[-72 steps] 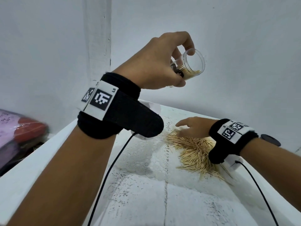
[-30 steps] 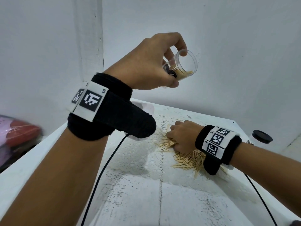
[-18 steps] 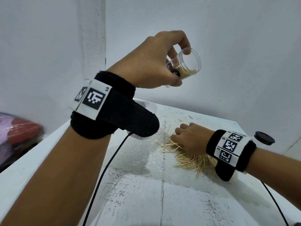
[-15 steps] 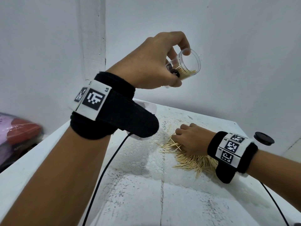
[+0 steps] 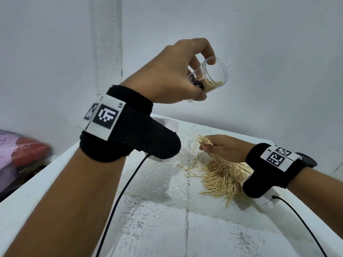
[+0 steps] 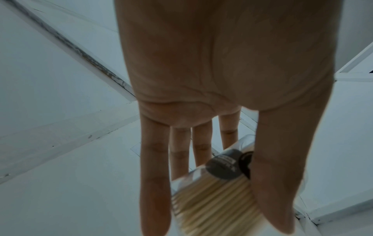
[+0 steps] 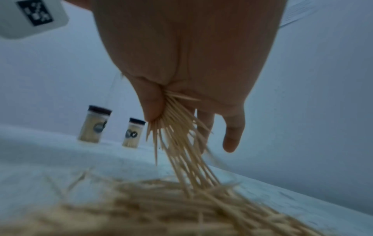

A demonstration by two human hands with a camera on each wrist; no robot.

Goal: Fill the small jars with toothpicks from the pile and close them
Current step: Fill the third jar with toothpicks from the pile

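Two capped jars (image 7: 94, 124) beyond right hand (image 7: 187, 63)

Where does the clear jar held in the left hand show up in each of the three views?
Head: the open jar sits upper centre, tilted, held by the left hand.
Left wrist: the jar is bottom centre, between the fingers and thumb.
Right wrist: not in view.
Shared landmark: the toothpicks inside the jar.

Head view high, facing forward and down over both forearms to the table (image 5: 157, 229) and corner walls, left wrist view close along the palm, right wrist view low, close above the toothpick pile (image 7: 181, 207), pile (image 5: 222, 175) shared with head view
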